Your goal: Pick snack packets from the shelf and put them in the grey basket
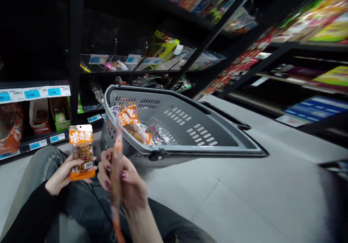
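My left hand (63,172) grips an orange-and-clear snack packet (83,151) with brown pieces inside, its printed front facing me and the thumb across it. In my right hand (130,181) is another snack packet (116,167), turned edge-on and slightly blurred, with orange at both ends. The fingers and thumb pinch it near the middle. Just beyond my right hand stands a grey shopping basket (179,96) on the floor. Inside it lie an orange snack packet (129,116) and some clear wrapped packets (157,132), partly hidden by the basket's rim.
Dark shelves (74,47) with price labels rise ahead and on the left. Small open boxes (59,114) of snacks sit on the low left shelf. More shelving with packaged goods (317,107) runs along the right, blurred. Pale floor tiles (217,196) lie below.
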Demonstrator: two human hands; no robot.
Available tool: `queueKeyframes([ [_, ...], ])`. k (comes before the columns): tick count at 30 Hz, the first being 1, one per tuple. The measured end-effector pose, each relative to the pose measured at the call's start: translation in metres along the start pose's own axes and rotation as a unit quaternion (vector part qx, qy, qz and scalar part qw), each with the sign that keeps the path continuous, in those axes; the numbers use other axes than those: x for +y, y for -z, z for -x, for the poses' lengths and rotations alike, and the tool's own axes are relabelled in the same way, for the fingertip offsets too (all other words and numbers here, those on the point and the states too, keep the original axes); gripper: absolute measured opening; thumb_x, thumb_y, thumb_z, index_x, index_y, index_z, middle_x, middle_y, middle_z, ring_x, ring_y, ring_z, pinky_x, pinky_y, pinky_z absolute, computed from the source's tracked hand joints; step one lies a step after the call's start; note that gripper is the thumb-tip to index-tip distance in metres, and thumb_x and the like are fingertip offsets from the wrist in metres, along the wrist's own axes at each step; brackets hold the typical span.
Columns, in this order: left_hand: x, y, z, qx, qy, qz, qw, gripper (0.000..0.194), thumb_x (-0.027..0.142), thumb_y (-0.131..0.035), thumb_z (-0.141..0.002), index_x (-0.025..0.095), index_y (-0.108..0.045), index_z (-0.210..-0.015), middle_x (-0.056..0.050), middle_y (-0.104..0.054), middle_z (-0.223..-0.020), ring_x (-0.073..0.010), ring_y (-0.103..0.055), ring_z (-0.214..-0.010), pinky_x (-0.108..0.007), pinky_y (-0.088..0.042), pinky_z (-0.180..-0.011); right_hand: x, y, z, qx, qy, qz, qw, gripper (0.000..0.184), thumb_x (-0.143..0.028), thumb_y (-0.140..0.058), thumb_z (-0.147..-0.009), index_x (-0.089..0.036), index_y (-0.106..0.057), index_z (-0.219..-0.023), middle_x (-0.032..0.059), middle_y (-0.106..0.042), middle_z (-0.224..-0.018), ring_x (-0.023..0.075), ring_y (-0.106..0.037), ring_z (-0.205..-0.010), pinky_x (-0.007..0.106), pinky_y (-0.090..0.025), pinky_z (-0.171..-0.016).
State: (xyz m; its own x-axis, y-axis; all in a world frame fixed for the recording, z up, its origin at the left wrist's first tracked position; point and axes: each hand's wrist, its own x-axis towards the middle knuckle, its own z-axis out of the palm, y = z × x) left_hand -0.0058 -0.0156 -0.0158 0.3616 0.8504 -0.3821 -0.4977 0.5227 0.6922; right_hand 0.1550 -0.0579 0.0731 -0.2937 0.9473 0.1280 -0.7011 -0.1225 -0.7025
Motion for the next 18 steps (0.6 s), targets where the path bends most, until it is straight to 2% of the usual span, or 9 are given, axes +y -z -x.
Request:
queueKeyframes([
  [2, -0.001, 0.002, 0.0, -0.021, 0.009, -0.001, 1.0, 0.048, 0.017, -0.069, -0.068, 0.018, -0.057, -0.114, -0.011, -0.071, -0.101, -0.0316, -0.067, -0.086, -0.04, -0.057, -0.065, 0.01, 0.005, -0.002, -0.06, -0.038, -0.128, 0.989, 0.037, -0.054, -0.062, -0.066, -0.021, -0.053, -0.081, -0.009, -0.045, -0.052, 0.001, -0.028, -0.026, 0.014, -0.023, -0.026],
  [4, -0.002, 0.003, 0.0, -0.027, 0.016, -0.011, 0.999, 0.056, 0.017, -0.069, -0.068, 0.017, -0.053, -0.121, -0.013, -0.07, -0.103, -0.0327, -0.067, -0.089, -0.041, -0.057, -0.068, 0.02, 0.012, -0.004, -0.109, -0.067, -0.191, 0.973, 0.041, -0.063, -0.048, -0.072, -0.023, -0.049, -0.081, -0.0135, -0.037, -0.043, -0.0005, -0.013, -0.018, 0.013, -0.012, -0.022],
  [6, -0.001, 0.002, 0.001, -0.02, 0.017, -0.026, 0.999, 0.062, 0.015, -0.07, -0.068, 0.018, -0.048, -0.126, -0.012, -0.07, -0.102, -0.0307, -0.067, -0.088, -0.039, -0.057, -0.07, 0.027, 0.016, -0.005, -0.128, -0.072, -0.21, 0.967, 0.045, -0.068, -0.033, -0.076, -0.025, -0.045, -0.082, -0.0162, -0.033, -0.039, -0.0012, -0.006, -0.015, 0.011, -0.008, -0.022],
  [8, 0.001, 0.0, 0.003, -0.011, 0.015, -0.036, 0.999, 0.064, 0.014, -0.069, -0.069, 0.019, -0.045, -0.128, -0.011, -0.071, -0.1, -0.0278, -0.068, -0.086, -0.035, -0.057, -0.07, 0.029, 0.017, -0.004, -0.133, -0.068, -0.201, 0.968, 0.048, -0.071, -0.027, -0.076, -0.025, -0.043, -0.082, -0.0171, -0.03, -0.038, -0.0011, -0.005, -0.014, 0.01, -0.009, -0.023],
  [10, 0.002, -0.002, 0.004, -0.011, 0.018, -0.038, 0.999, 0.061, 0.014, -0.069, -0.07, 0.018, -0.046, -0.126, -0.011, -0.071, -0.099, -0.0267, -0.068, -0.086, -0.033, -0.058, -0.069, 0.025, 0.013, -0.003, -0.116, -0.048, -0.161, 0.979, 0.048, -0.072, -0.034, -0.072, -0.026, -0.043, -0.082, -0.0162, -0.031, -0.04, 0.0001, -0.01, -0.014, 0.012, -0.014, -0.022],
  [13, 0.003, -0.004, 0.005, -0.016, 0.023, -0.034, 0.999, 0.054, 0.013, -0.067, -0.07, 0.016, -0.05, -0.121, -0.012, -0.071, -0.1, -0.0283, -0.068, -0.086, -0.033, -0.058, -0.065, 0.01, 0.006, -0.001, -0.01, 0.03, 0.0, 0.999, 0.04, -0.06, -0.057, -0.069, -0.024, -0.049, -0.086, -0.0081, -0.048, -0.055, 0.0051, -0.04, -0.03, 0.017, -0.035, -0.031],
  [15, 0.003, -0.005, 0.005, -0.008, 0.025, -0.035, 0.999, 0.053, 0.011, -0.066, -0.069, 0.015, -0.049, -0.119, -0.012, -0.071, -0.099, -0.0292, -0.068, -0.083, -0.034, -0.059, -0.06, -0.001, 0.001, 0.001, 0.071, 0.088, 0.143, 0.983, 0.03, -0.044, -0.063, -0.073, -0.022, -0.053, -0.09, -0.0017, -0.057, -0.073, 0.0096, -0.055, -0.057, 0.02, -0.047, -0.052],
  [16, 0.003, -0.005, 0.005, 0.001, 0.025, -0.037, 0.999, 0.053, 0.01, -0.066, -0.069, 0.014, -0.048, -0.119, -0.012, -0.071, -0.097, -0.0294, -0.069, -0.081, -0.034, -0.059, -0.058, -0.007, 0.0, 0.002, 0.096, 0.105, 0.204, 0.969, 0.026, -0.039, -0.064, -0.075, -0.021, -0.054, -0.092, -0.0004, -0.058, -0.079, 0.0112, -0.057, -0.068, 0.021, -0.047, -0.062],
  [18, 0.003, -0.006, 0.004, 0.029, 0.023, -0.041, 0.998, 0.054, 0.008, -0.064, -0.069, 0.014, -0.046, -0.119, -0.012, -0.072, -0.094, -0.0291, -0.07, -0.076, -0.036, -0.059, -0.056, -0.015, -0.003, 0.005, 0.133, 0.116, 0.28, 0.944, 0.022, -0.035, -0.064, -0.077, -0.021, -0.054, -0.091, -0.0011, -0.057, -0.08, 0.0118, -0.054, -0.073, 0.021, -0.045, -0.067],
])
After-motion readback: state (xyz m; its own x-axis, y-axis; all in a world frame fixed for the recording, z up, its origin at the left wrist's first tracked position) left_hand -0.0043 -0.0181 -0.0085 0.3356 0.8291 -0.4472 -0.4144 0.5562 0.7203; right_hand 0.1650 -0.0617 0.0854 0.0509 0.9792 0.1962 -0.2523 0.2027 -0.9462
